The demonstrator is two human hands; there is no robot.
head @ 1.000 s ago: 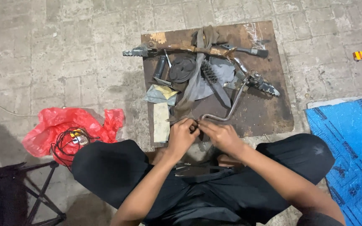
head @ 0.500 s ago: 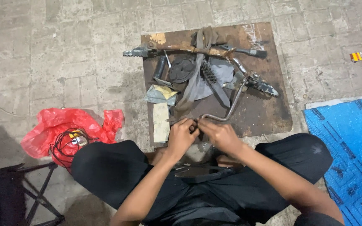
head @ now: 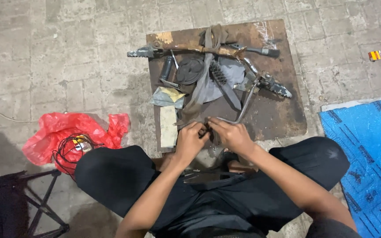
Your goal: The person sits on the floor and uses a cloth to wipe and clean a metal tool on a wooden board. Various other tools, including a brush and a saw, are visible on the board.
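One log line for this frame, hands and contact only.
left hand: pinching small part, unclear | right hand: at bent metal rod end | both over rusty board

Both hands are shifting slightly up toward the bent metal rod [head: 243, 108]: the left hand [head: 190, 141] and right hand [head: 232, 135] are sitting a little higher, fingertips pinching closer at the rod's near end.
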